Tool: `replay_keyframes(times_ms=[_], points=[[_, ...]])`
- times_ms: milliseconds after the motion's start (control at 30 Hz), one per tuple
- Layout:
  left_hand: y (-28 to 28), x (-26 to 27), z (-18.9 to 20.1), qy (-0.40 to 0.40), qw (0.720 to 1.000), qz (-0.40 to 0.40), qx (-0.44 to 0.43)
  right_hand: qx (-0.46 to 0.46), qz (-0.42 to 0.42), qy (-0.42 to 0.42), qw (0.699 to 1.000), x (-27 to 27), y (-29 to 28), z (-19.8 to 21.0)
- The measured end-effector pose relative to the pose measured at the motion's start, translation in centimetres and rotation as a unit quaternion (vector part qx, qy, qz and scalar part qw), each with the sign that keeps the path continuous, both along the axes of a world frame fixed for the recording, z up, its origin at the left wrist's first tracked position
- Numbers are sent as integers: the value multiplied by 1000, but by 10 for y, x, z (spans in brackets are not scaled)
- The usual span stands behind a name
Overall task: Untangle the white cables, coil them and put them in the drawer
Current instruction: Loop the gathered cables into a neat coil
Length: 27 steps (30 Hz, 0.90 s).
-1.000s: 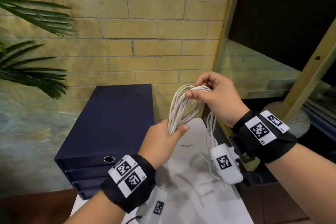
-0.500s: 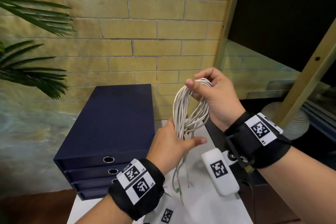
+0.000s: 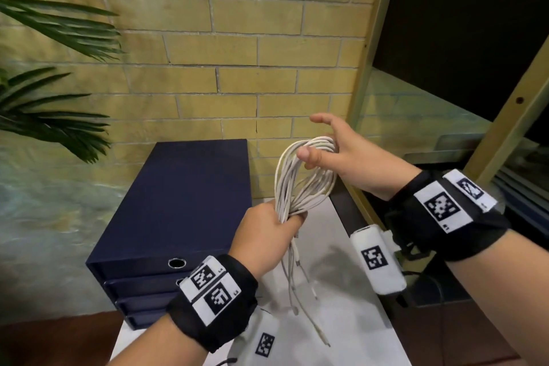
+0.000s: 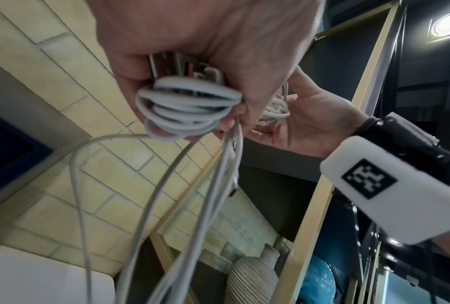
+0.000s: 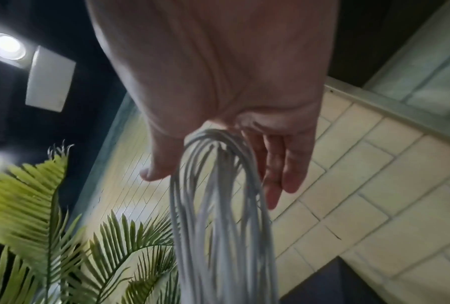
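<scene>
Several white cables [image 3: 300, 178] form one long loop — left hand [image 3: 267, 235] clamps its base, right hand [image 3: 347, 154] open-fingered.

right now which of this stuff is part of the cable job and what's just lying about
Part of the job:
- bundle of coiled white cables, gripped at the bottom by the left hand, top loop resting in the open right hand
- dark navy drawer cabinet, drawers closed

Just lying about:
- green palm fronds
- ribbed beige vase
- white marble tabletop

Cable coil [image 5: 218, 216] blurred; lower drawers [image 3: 142, 300] hidden behind left wrist.
</scene>
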<state>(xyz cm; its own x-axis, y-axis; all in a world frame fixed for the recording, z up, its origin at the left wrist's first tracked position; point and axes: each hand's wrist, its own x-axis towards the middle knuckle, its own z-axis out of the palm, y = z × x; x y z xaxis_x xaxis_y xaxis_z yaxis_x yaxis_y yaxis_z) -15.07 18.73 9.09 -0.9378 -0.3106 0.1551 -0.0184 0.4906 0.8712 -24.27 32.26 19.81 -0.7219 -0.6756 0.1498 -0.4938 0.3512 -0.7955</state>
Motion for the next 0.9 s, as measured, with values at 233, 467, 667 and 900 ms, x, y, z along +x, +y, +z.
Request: replay_keyframes(times_ms=[233, 467, 667, 900], points=[[2, 1, 1, -17, 999, -7, -38, 162, 27, 237, 958, 9, -2, 3], [7, 3, 3, -17, 1000, -12, 11, -36, -55, 65, 996, 8, -8, -15], [11, -1, -6, -68, 997, -23, 17, -215, -86, -62, 971, 10, -22, -22], [8, -2, 0, -107, 986, -94, 84, -238, -76, -80, 965, 11, -31, -16]])
